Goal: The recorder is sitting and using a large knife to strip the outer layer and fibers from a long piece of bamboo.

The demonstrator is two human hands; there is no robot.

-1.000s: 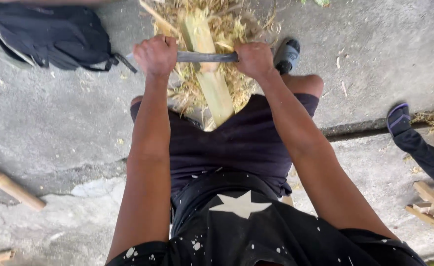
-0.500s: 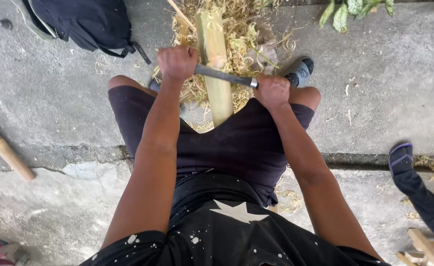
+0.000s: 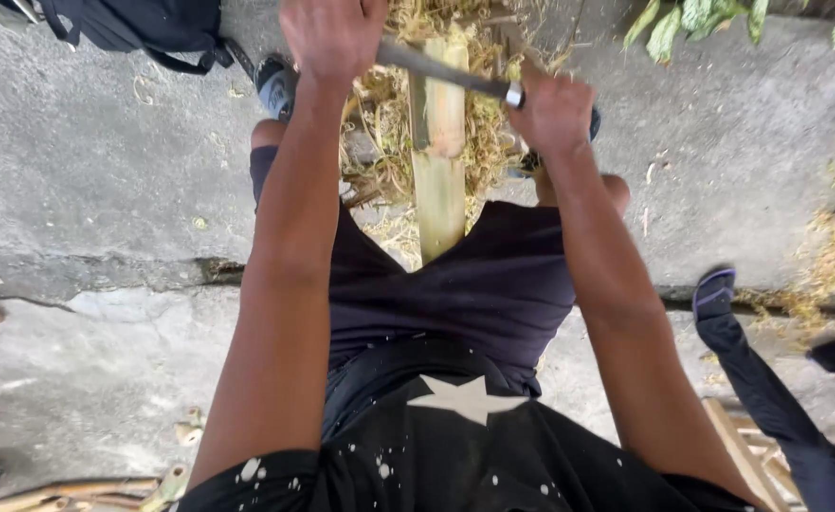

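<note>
On cracked concrete (image 3: 86, 190) | shavings (image 3: 389, 123) | both hands' fingers (image 3: 327, 33) clenched round drawknife (image 3: 436, 68) over bamboo (image 3: 441, 180)

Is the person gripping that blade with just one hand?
No, the left hand and the right hand each grip one end of the blade across the bamboo piece.

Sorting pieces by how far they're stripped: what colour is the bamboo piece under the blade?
Pale yellow-tan, with a greenish strip along its left edge: the bamboo piece, seen in the head view.

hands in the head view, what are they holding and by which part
A two-handled blade laid across a bamboo pole: left hand and right hand each grip one end.
</note>
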